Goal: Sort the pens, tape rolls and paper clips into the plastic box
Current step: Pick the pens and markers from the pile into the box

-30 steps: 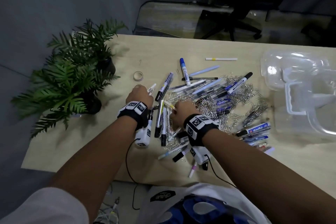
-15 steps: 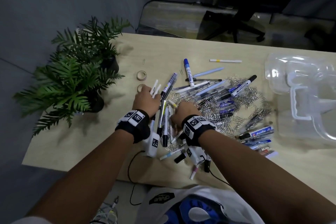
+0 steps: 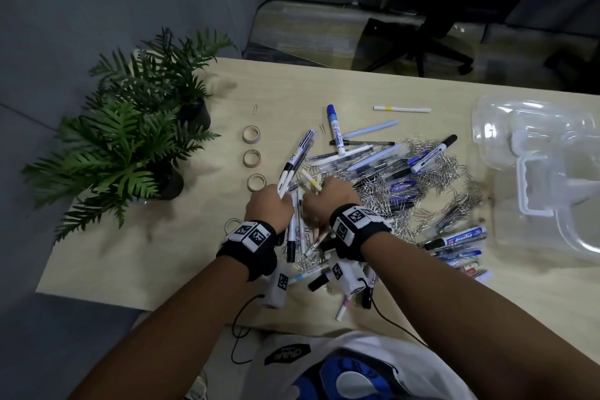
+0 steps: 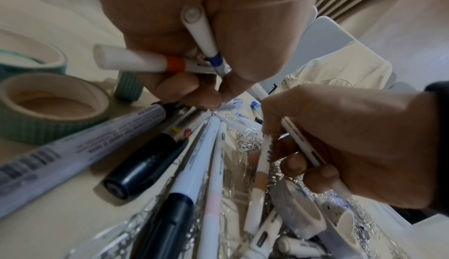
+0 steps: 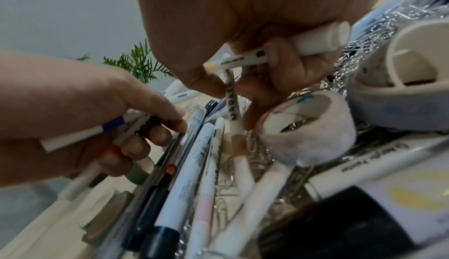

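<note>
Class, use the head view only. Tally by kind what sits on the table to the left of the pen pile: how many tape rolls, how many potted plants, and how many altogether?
Tape rolls: 4 (the nearest is partly hidden by the left wrist)
Potted plants: 2
Total: 6

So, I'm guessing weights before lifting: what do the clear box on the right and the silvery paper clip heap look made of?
The clear box looks like thin glossy transparent plastic: the table shows through it and highlights glint on it. The silvery paper clip heap looks like bright bent metal wire, though the finish is too small to judge.
</note>
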